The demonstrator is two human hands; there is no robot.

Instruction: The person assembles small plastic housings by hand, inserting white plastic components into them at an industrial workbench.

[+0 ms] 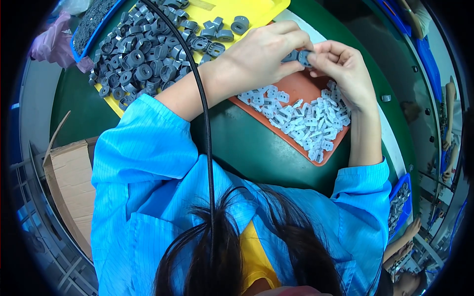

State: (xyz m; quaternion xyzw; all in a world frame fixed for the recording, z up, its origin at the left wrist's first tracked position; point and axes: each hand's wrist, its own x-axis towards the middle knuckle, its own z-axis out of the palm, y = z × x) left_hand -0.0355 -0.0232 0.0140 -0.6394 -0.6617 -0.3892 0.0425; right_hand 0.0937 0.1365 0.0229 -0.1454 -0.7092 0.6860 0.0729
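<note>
Both hands meet above an orange tray [301, 85] of small white plastic pieces [306, 121]. My left hand [261, 54] is closed on a grey plastic part [304, 58], thumb underneath and fingers curled over it. From the other side my right hand [345, 69] pinches the same part between thumb and forefinger. Another bit of grey shows between my left fingers; whether it belongs to the same part I cannot tell. Beside my left forearm, a heap of grey plastic parts [143, 59] covers most of a yellow tray [261, 11].
A black cable [205, 113] hangs across the view over my left forearm. Blue trays of small dark parts stand at far left [80, 47] and lower right [406, 217]. A cardboard box [71, 177] is at left. Other people's arms [449, 123] show at right.
</note>
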